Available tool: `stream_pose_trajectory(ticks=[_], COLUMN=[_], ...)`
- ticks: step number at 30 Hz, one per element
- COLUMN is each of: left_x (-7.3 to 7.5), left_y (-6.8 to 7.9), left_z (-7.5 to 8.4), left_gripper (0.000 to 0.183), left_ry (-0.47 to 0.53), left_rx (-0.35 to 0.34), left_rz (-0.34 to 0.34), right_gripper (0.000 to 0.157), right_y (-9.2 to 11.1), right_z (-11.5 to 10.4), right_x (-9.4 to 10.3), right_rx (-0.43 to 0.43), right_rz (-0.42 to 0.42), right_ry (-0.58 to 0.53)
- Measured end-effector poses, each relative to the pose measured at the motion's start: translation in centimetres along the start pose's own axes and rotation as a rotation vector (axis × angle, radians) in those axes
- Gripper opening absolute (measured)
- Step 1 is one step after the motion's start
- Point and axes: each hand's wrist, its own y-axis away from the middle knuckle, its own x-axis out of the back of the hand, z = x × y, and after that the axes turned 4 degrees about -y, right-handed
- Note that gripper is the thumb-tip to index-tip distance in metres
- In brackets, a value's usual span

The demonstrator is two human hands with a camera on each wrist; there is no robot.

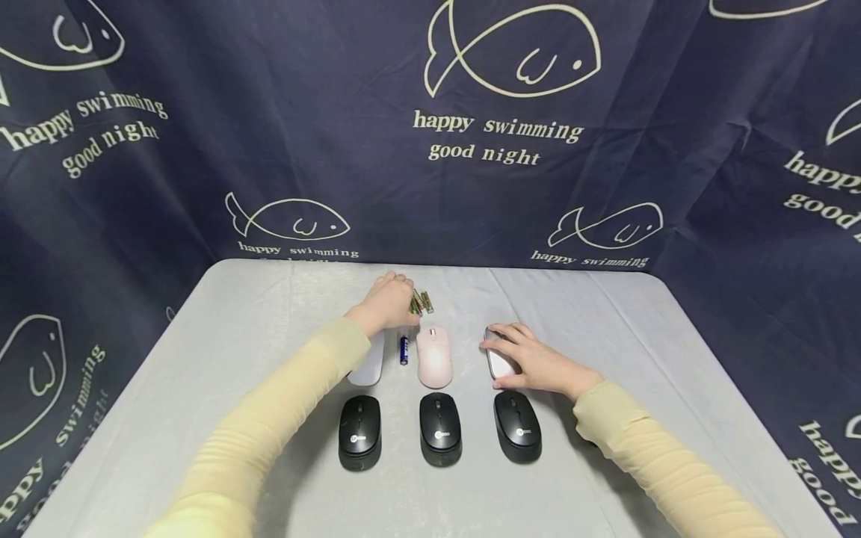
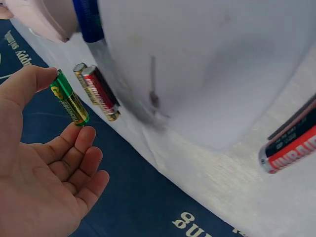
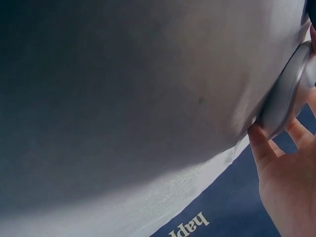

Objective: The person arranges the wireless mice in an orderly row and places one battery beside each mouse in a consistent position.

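Left wrist: left hand (image 2: 44, 180) pinches glossy, cylindrical green battery (image 2: 69, 98).

Green battery (image 2: 69, 98): glossy, metallic. White mouse (image 1: 500, 365): smooth plastic. Pink mouse (image 1: 435, 362): matt plastic. Backdrop (image 1: 377, 149): creased cloth.

Head view: forward, down; wrist views: close (head, left wrist share left hand (image 1: 389, 302)).

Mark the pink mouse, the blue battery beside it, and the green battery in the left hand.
Pink mouse (image 1: 434, 360), head view, middle of its top shell.
Blue battery (image 1: 403, 350), head view, middle of its side.
Green battery (image 2: 70, 99), left wrist view, middle of its printed side.
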Motion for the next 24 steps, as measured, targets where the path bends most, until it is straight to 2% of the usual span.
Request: stream_pose_trajectory(ticks=[9, 15, 24], left_x=[1.1, 1.6, 2.0], left_y=[0.5, 1.0, 1.3], left_z=[1.2, 2.5, 4.4], left_gripper=[0.061, 0.054, 0.053], left_ry=[-0.031, -0.062, -0.101], left_rx=[-0.069, -0.123, -0.185], left_rz=[0.024, 0.057, 0.075], right_gripper=[0.064, 0.068, 0.071], right_y=[0.1, -0.1, -0.1], right_z=[0.2, 0.2, 0.1], right_x=[-0.1, -0.1, 0.0], right_rx=[0.012, 0.018, 0.005], right_rz=[0.01, 0.011, 0.005], right_ry=[0.0, 0.007, 0.006])
